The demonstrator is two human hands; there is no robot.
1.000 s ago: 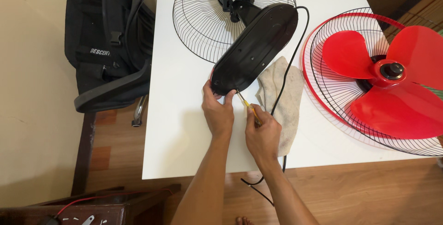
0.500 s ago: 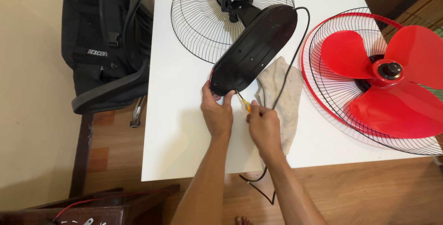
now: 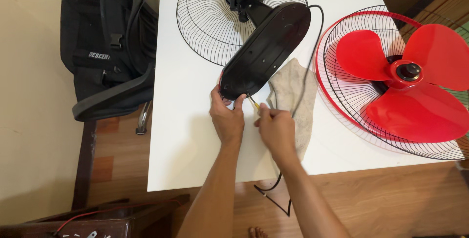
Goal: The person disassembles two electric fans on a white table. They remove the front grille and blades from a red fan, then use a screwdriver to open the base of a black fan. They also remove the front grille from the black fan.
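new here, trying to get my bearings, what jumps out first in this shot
The bright red fan blade lying in its wire guard at the table's right edge catches the eye first. At centre, the left hand steadies the black oval fan base while the right hand holds a yellow-handled screwdriver to its near end, beside a beige cloth.

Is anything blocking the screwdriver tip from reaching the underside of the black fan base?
Nothing visible does. The right hand holds the screwdriver with its tip at the fan base edge; the left hand grips that edge beside it, and the cloth lies off to the right.
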